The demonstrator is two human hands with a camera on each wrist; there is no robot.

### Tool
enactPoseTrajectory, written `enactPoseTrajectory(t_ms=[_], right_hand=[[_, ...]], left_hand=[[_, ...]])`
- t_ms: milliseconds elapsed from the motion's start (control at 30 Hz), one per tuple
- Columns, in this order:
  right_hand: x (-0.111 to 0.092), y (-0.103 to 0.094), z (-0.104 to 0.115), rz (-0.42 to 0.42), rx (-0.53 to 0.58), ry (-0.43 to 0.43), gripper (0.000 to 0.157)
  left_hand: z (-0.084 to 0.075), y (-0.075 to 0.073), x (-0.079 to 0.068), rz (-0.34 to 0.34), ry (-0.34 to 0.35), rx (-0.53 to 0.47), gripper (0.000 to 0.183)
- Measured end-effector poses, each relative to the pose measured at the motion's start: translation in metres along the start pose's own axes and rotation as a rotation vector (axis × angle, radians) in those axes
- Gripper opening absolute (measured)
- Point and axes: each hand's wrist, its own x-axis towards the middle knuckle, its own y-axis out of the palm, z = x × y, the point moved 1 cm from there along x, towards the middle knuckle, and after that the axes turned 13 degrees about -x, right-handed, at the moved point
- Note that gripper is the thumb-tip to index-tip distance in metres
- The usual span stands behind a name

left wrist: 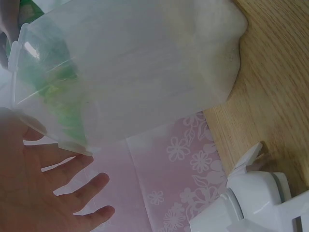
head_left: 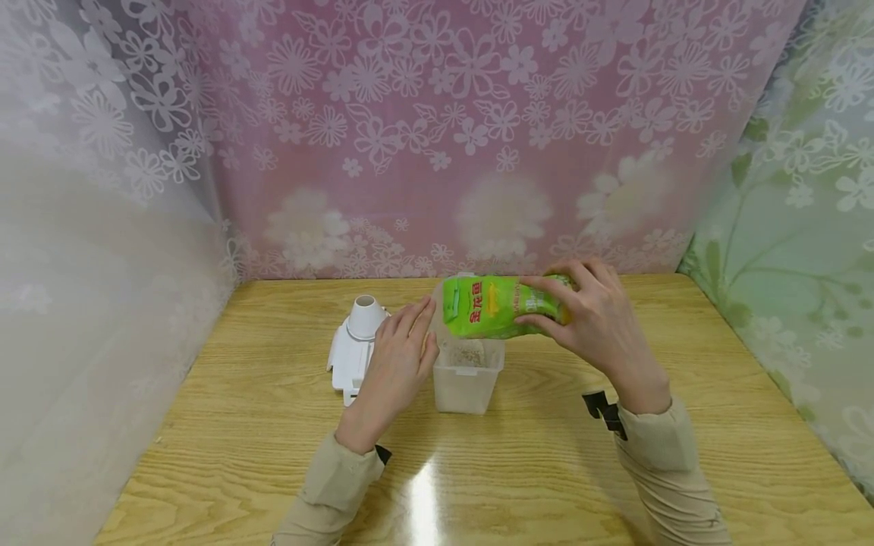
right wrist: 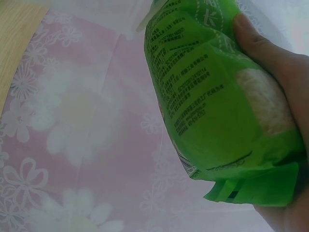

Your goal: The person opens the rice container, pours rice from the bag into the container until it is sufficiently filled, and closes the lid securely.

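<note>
My right hand (head_left: 601, 318) grips a green bag of rice (head_left: 501, 307) and holds it tipped sideways, its front end over a tall translucent plastic container (head_left: 466, 390). White grains show through the bag's clear window (right wrist: 265, 99) in the right wrist view. Pale grains (head_left: 464, 351) are visible inside the container, which stands upright on the table. Fingers extended, my left hand (head_left: 399, 353) is at the container's left side; in the left wrist view its thumb and forefinger are right at the rim (left wrist: 72, 149). The bag's mouth is hidden behind the container wall there.
A white plastic lid-like part (head_left: 351, 360) with a cone-shaped spout (head_left: 365, 318) lies left of the container, partly behind my left hand. The wood-grain table (head_left: 567, 462) meets a pink flowered curtain (head_left: 410, 152) at the back, with further curtains at both sides.
</note>
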Motion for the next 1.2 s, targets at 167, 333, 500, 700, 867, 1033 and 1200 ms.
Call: enactPoseTrajectory(t_ms=[167,333,500,700,867,1033,1200], right_hand=[[-0.0001,-0.0012,0.0014,0.001,0.008,0.001,0.062],[-0.0003,-0.0017,0.0017,0.005,0.007,0.001,0.063],[-0.0002,-0.0026,0.0026,0.012,0.001,0.0,0.064],[-0.0006,-0.0037,0.0039,0.013,-0.006,-0.012,0.063],[-0.001,-0.0042,0.0039,0.01,-0.011,-0.008,0.064],[-0.0003,-0.0043,0.004,0.009,-0.011,-0.011,0.064],[0.0002,-0.0043,0.0041,0.009,-0.012,-0.009,0.064]], left_hand=[[0.0006,0.0,0.0,0.002,0.001,0.001,0.047],[0.0005,0.0,0.0001,0.006,0.0,0.001,0.046],[0.0005,0.0004,0.0002,0.003,-0.002,-0.002,0.046],[0.0001,0.0007,-0.0002,0.002,-0.006,-0.003,0.047],[-0.0006,0.0003,-0.0001,0.004,-0.009,-0.005,0.047],[-0.0013,-0.0009,-0.0006,0.006,-0.005,-0.004,0.047],[-0.0016,-0.0015,-0.0008,0.01,-0.007,-0.001,0.047]])
